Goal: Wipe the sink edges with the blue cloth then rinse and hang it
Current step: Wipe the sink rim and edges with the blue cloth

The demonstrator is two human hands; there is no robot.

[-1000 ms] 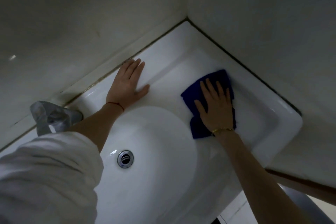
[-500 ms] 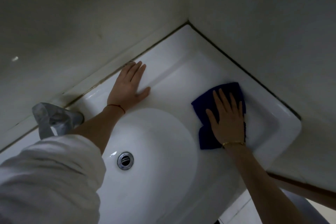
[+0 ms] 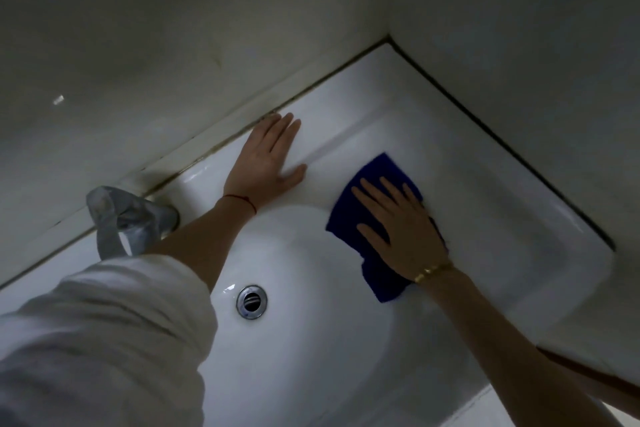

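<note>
A white corner sink [image 3: 491,149] sits against two walls. The blue cloth [image 3: 382,172] lies flat on the sink's right-hand ledge, at the rim of the basin. My right hand [image 3: 405,229] presses down on the cloth with straight, spread fingers and covers its middle. My left hand [image 3: 266,159] rests flat on the back ledge near the wall, fingers straight, holding nothing.
A chrome tap [image 3: 128,218] stands on the back ledge at left, partly behind my left forearm. The drain [image 3: 251,302] is at the bottom of the basin. Walls [image 3: 519,28] close in the sink at the back and right.
My right hand slid the cloth out along the right ledge, then back left towards the basin rim. My left hand stayed planted on the back ledge. The view shifted slightly.
</note>
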